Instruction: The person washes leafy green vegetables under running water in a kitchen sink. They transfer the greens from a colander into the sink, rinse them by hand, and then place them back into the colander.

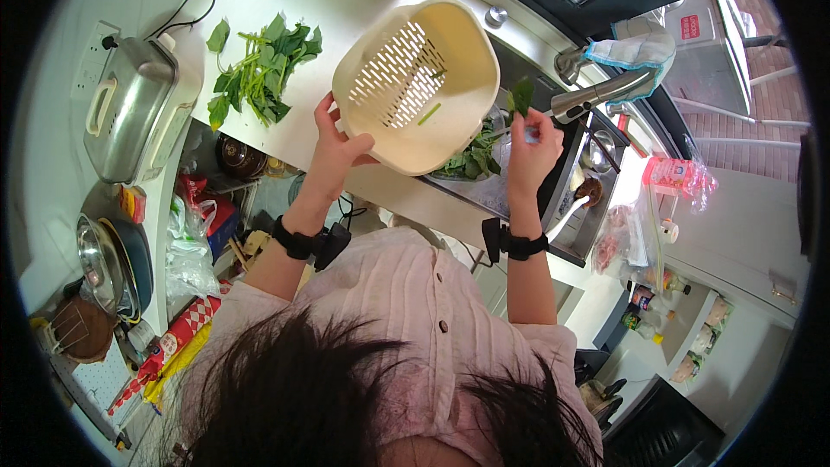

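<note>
My left hand (340, 146) grips the near left rim of a cream plastic colander (463, 65), which is tilted and holds a short green stem piece (429, 114) and a leaf bit. Pinched in the fingers of my right hand (535, 143) is a green leaf (521, 96), held above the sink. Below the colander's right edge, more leafy greens (472, 161) lie in a clear bowl in the sink, partly hidden by the colander. A pile of leafy stems (266, 68) rests on the white counter to the left.
A steel faucet (583, 100) with a cloth (632, 55) draped over it reaches over the sink from the right. Beyond my right hand, a steel basin section (600, 150) holds a bowl and a white-handled brush. A metal-lidded appliance (130, 110) stands at the left wall.
</note>
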A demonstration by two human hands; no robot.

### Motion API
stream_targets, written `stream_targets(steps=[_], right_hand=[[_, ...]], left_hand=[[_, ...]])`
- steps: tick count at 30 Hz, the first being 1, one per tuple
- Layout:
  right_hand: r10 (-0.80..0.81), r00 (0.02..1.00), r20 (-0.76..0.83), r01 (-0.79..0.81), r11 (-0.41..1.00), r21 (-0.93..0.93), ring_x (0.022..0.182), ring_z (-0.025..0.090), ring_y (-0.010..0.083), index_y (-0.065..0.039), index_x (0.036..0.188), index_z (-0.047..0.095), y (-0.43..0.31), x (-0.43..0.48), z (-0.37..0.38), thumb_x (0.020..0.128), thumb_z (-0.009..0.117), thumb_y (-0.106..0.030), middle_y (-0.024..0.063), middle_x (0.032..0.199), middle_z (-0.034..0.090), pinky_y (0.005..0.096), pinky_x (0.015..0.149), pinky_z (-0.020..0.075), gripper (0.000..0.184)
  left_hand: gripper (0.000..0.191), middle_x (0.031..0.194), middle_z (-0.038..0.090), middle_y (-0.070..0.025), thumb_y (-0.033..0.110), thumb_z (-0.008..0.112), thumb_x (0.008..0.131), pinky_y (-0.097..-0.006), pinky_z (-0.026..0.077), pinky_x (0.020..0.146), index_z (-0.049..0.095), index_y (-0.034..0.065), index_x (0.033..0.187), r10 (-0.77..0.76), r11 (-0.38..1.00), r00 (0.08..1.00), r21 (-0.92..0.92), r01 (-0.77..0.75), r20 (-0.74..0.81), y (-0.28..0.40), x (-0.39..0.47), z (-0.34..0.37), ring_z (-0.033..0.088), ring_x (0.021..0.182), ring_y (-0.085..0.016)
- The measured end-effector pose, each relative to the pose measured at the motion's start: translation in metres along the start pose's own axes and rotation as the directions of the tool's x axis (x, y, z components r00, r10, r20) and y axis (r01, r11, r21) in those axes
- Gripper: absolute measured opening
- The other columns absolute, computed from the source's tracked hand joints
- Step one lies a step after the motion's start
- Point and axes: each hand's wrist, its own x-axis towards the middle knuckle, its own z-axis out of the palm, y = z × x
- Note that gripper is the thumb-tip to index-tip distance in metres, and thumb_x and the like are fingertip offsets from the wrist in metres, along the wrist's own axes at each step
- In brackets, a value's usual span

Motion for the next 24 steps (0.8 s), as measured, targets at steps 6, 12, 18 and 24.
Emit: stream_targets(steps=[6, 12, 18, 24], right_hand=[[-0.293, 0.940, 0.176, 0.333, 0.898, -0.286, 0.090, 0.055, 0.0234, -0.018, 0.097, 0.070, 0.003, 0.001, -0.004, 0.078, 0.077, -0.026, -0.0027, 0.087, 0.063, 0.0392, 0.078, 0.0392, 0.022], [-0.529, 0.786, 0.321, 0.608, 0.755, -0.246, 0.091, 0.055, 0.0220, -0.016, 0.090, 0.068, -0.025, 0.017, 0.020, 0.074, 0.073, -0.017, 0.0000, 0.083, 0.061, 0.0382, 0.078, 0.0397, 0.017], [-0.488, 0.752, 0.443, 0.650, 0.661, -0.376, 0.090, 0.056, 0.0220, -0.015, 0.086, 0.067, -0.022, 0.011, 0.041, 0.070, 0.074, -0.019, 0.0001, 0.081, 0.063, 0.0371, 0.080, 0.0402, 0.018], [-0.210, 0.896, 0.391, 0.295, 0.940, -0.171, 0.085, 0.061, 0.0213, -0.009, 0.083, 0.070, -0.037, -0.002, 0.019, 0.078, 0.072, -0.016, 0.0053, 0.080, 0.067, 0.0352, 0.075, 0.0459, 0.009]], left_hand=[[0.090, 0.142, 0.032, -0.0165, 0.004, 0.063, 0.081, -0.0461, 0.062, 0.079, 0.005, 0.0107, 0.150, -0.051, 0.999, 0.999, 0.002, 0.051, 0.003, 0.001, 0.004, -0.006, 0.055, 0.120, -0.034], [0.086, 0.139, 0.038, -0.0146, 0.006, 0.062, 0.081, -0.0463, 0.062, 0.080, 0.012, 0.0113, 0.150, -0.093, 0.994, 0.994, 0.058, 0.089, 0.063, 0.007, 0.003, 0.000, 0.055, 0.119, -0.032], [0.086, 0.139, 0.040, -0.0132, 0.008, 0.063, 0.079, -0.0440, 0.061, 0.079, 0.016, 0.0136, 0.151, -0.150, 0.987, 0.979, 0.080, 0.140, 0.138, 0.009, -0.002, -0.001, 0.056, 0.118, -0.030], [0.088, 0.138, 0.041, -0.0141, 0.008, 0.064, 0.079, -0.0415, 0.062, 0.076, 0.015, 0.0156, 0.152, -0.165, 0.981, 0.975, 0.123, 0.147, 0.151, 0.005, -0.001, -0.001, 0.057, 0.116, -0.029]])
